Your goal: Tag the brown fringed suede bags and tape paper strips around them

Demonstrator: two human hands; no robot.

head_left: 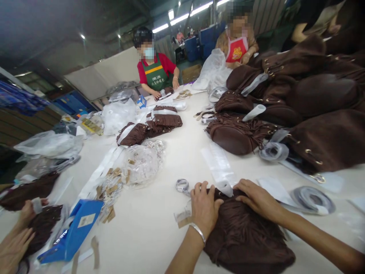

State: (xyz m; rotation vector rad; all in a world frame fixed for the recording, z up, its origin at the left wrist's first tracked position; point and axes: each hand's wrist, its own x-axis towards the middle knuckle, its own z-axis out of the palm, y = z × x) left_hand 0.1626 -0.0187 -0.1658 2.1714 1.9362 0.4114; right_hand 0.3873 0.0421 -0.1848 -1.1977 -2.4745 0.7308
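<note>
A dark brown fringed bag (249,238) lies on the table right in front of me. My left hand (203,207), with a silver bangle at its wrist, grips the bag's upper left corner, thumb on the brown cloth and fingers over the edge. At the upper right edge my right hand (258,198) holds the bag, its fingers bent towards the opening. Between the hands a rolled translucent plastic strip (225,188) sticks out of the bag's top. Just left of my left hand are a small coiled strip (182,185) and a brown paper tag (185,222).
Brown bags (322,91) are heaped at the right. A strip roll (313,199) lies beside my right forearm. To the left are a blue box (75,230), stringed tags (110,194) and a clear plastic bag (142,163). A co-worker's hands (21,232) work at far left; other people stand across the table.
</note>
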